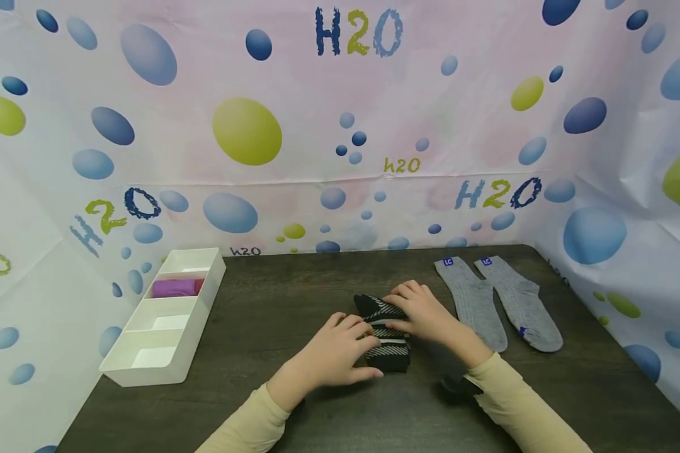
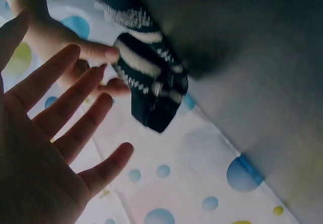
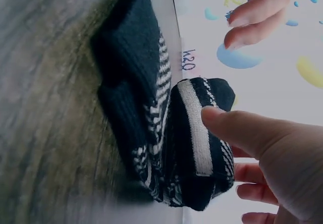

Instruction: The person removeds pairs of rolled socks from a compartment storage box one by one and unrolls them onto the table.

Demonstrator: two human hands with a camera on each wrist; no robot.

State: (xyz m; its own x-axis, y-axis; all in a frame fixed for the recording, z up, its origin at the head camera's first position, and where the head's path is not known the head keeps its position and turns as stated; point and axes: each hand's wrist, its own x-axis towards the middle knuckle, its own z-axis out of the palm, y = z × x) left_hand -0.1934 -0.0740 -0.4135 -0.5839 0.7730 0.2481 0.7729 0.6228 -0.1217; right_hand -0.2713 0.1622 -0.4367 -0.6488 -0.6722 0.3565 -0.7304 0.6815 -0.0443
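Note:
A pair of black socks with white stripes lies partly folded on the table, between my two hands. My right hand grips the folded-up part. In the right wrist view its thumb presses on a white band of the striped socks, with the other fingers behind the fold. Close on the left of the socks is my left hand, its fingers spread. The left wrist view shows those fingers apart from the striped socks, holding nothing.
Two grey socks lie flat at the back right of the dark table. On the left stands a white divided box, with a purple rolled item and something red in one compartment. A bubble-printed sheet hangs behind the table.

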